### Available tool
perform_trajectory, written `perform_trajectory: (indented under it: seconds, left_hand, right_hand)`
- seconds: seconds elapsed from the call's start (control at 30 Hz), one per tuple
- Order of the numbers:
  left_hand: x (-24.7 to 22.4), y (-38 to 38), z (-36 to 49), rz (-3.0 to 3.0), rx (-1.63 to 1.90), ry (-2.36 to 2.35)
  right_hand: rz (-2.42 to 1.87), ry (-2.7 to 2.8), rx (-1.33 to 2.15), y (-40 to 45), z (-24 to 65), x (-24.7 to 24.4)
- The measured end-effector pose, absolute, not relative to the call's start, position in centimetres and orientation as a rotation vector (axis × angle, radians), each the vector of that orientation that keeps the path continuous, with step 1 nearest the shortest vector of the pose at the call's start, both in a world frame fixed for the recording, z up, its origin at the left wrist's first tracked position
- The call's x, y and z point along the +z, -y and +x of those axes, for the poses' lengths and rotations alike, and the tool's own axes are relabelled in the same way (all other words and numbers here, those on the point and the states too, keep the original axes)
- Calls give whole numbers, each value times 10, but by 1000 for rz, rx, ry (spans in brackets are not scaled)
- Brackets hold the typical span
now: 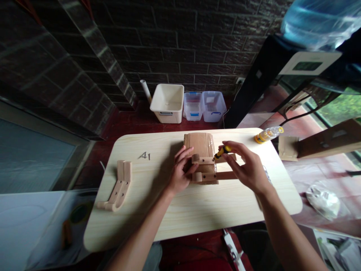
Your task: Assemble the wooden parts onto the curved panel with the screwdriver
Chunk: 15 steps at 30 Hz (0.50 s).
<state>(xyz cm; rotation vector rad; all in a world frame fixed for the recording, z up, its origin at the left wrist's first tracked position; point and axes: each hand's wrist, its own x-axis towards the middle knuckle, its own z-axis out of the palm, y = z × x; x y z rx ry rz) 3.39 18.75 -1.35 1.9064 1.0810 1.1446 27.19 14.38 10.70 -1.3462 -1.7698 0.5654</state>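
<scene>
A yellow-and-black screwdriver (225, 150) is pinched in the fingers of my right hand (249, 167). Its tip points down at a dark hole or screw near the middle of a hooked wooden piece (207, 160). My left hand (179, 172) grips that piece by its rounded end, thumb on the near side. A second hooked wooden piece (208, 176) lies parallel, just nearer to me. Both rest across a brown cardboard box (199, 141), their straight ends reaching right beneath my right hand. To the left lies a pair of similar wooden pieces (120, 186), side by side.
Several loose screws (144, 155) lie on the pale wooden table (158, 218). A clear bottle with yellow parts (267, 134) is at the table's back right. Behind stand a cream bin (167, 103) and two clear plastic boxes (213, 106). A power strip (233, 248) is below the front edge.
</scene>
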Motion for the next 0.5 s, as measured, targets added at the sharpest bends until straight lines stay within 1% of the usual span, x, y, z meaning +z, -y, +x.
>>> perform_trajectory:
  seconds: [0.17, 0.37, 0.5]
  left_hand:
    - [-14, -188, 34, 1935, 1120, -1112]
    - [-12, -188, 34, 1937, 1099, -1118]
    - [-11, -188, 33, 1944, 1110, -1104]
  right_hand:
    - [-1293, 1652, 595, -139, 271, 109]
    - [-1244, 1720, 758, -138, 257, 106]
    - [-1266, 1771, 769, -139, 253, 102]
